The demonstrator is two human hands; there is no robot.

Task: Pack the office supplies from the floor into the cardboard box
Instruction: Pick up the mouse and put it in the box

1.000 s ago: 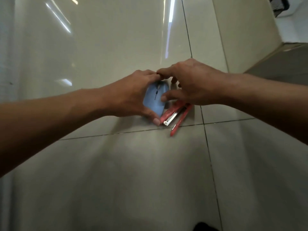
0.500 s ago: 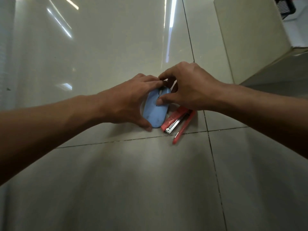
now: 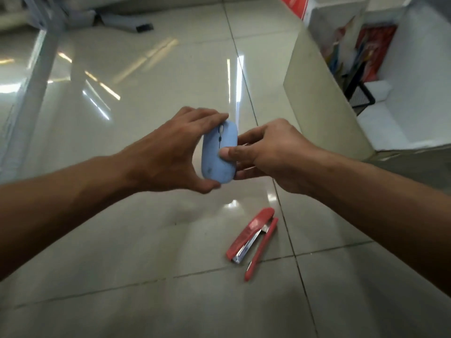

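The task was judged to be partly done. Inside the cardboard box (image 3: 314, 93), which stood open at the right, some coloured paper goods (image 3: 353, 54) and a black mesh item (image 3: 361, 96) could be seen; what exactly they were could not be made out. One item was in hand: a blue computer mouse (image 3: 218, 164) was held clear of the floor (image 3: 122, 240), near the box but not yet over its opening. Two items were left unpacked: a red stapler (image 3: 249, 234) and a red pen (image 3: 262, 247) lay side by side on the floor, touching or nearly so, below and a little to the right of the mouse. Three items were thus reckoned as left to be placed, as far as the view showed.

The mouse was clamped between both hands. The left hand (image 3: 168, 154) was curled round it lengthwise, fingers hooked over the far end and thumb set against the near end. The right hand (image 3: 273, 152) was closed on its right side, the thumb pressed on the top face and the fingers tucked beneath. Both forearms were stretched forward and converged on the mouse, whose long axis was pointed away from the person, scroll wheel at the far end.
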